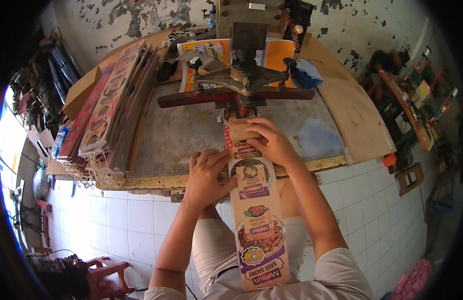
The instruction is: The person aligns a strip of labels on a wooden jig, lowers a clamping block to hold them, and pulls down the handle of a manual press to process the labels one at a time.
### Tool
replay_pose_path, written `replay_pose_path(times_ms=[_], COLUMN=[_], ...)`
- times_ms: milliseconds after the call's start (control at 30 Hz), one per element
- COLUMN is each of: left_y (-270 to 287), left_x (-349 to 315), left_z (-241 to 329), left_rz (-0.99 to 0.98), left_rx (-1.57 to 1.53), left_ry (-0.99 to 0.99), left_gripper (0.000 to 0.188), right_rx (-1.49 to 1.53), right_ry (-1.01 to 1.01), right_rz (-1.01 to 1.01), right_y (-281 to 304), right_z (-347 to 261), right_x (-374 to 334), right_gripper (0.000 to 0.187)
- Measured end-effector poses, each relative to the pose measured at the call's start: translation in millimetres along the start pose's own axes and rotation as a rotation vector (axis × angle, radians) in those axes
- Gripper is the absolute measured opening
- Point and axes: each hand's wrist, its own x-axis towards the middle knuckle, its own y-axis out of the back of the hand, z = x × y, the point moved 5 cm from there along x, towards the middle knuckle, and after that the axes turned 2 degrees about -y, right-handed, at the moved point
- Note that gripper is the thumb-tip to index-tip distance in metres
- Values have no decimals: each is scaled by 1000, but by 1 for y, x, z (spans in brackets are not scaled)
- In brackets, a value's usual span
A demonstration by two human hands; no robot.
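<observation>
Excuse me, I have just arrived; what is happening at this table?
A person sits at the table, handling a long printed cardboard strip. The left hand is at its left edge; the right hand touches a brown piece at its far end, near a machine with a red bar. Printed panels are stacked on the left.
</observation>
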Motion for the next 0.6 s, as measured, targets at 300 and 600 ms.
replay_pose_path(times_ms=[300, 600], left_y=[-3, -2], left_x=[0, -1], left_z=[-2, 0], left_rz=[-9, -16], left_rx=[14, 13], left_ry=[-3, 9], left_gripper=[57, 57], right_rx=[-34, -64], right_ry=[48, 90], right_rz=[42, 69], right_y=[0, 4], right_z=[6, -1], right_x=[3, 3], right_gripper=[32, 30])
